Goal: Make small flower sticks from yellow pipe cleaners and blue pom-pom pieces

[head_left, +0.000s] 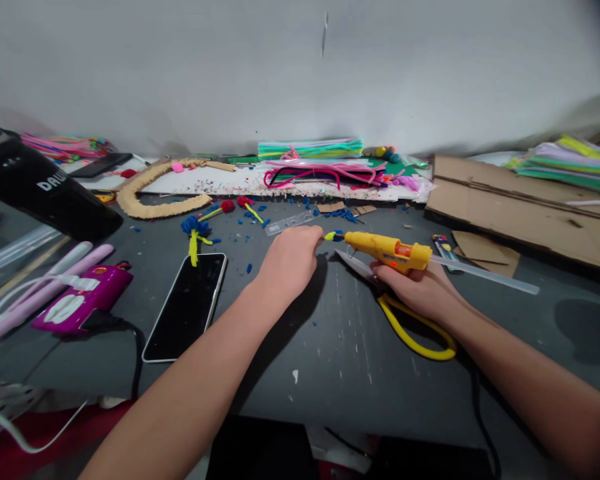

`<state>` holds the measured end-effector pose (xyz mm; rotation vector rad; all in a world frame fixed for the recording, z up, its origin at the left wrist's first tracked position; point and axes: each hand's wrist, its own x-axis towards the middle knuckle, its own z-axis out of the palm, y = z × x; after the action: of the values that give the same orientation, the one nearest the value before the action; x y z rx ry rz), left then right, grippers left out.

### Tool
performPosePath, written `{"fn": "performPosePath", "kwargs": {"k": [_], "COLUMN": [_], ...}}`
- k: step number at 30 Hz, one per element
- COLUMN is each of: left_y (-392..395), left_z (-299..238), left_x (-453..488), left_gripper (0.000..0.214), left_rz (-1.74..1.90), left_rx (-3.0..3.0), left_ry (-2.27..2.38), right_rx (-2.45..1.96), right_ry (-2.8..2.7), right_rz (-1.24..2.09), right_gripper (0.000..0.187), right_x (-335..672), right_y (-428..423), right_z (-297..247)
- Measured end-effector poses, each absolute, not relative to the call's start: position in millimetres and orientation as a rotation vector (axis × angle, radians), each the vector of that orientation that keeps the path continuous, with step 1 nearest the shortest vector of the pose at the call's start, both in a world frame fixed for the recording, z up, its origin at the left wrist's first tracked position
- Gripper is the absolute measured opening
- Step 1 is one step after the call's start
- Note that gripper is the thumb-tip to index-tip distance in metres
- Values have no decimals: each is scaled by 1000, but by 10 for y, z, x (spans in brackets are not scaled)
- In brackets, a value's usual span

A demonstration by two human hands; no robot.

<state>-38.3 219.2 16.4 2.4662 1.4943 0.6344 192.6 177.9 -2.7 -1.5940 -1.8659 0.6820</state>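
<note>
My left hand (294, 261) is closed in a pinch on a small yellow pipe cleaner piece (329, 236), whose held end the fingers hide. My right hand (423, 285) is wrapped round a yellow hot glue gun (380, 247), with its nozzle pointing left at the pipe cleaner piece. Whether nozzle and piece touch, I cannot tell. A translucent glue stick (490, 275) juts out of the gun's back. Beneath my right hand lie scissors (399, 328) with yellow handles, blades toward the upper left. A clear ruler (291, 222) lies beyond my left hand.
Left of my forearm are a phone (187, 308), a blue pom-pom flower (195, 228) and a purple power adapter (83, 299). A black bottle (40, 187) leans in at the left. Pipe cleaner bundles (310, 148) line the wall; cardboard (510, 203) lies at the right.
</note>
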Motion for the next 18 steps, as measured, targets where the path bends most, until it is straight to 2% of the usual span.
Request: {"fn": "performPosePath", "kwargs": {"k": [18], "left_y": [2228], "left_z": [128], "left_x": [-393], "left_gripper": [18], "left_rz": [676], "left_rx": [2422], "left_ry": [1539], "right_rx": [-1629], "right_ry": [-1882], "right_rz": [653], "right_gripper": [20], "right_x": [1908], "right_y": [1777], "right_z": [32]}}
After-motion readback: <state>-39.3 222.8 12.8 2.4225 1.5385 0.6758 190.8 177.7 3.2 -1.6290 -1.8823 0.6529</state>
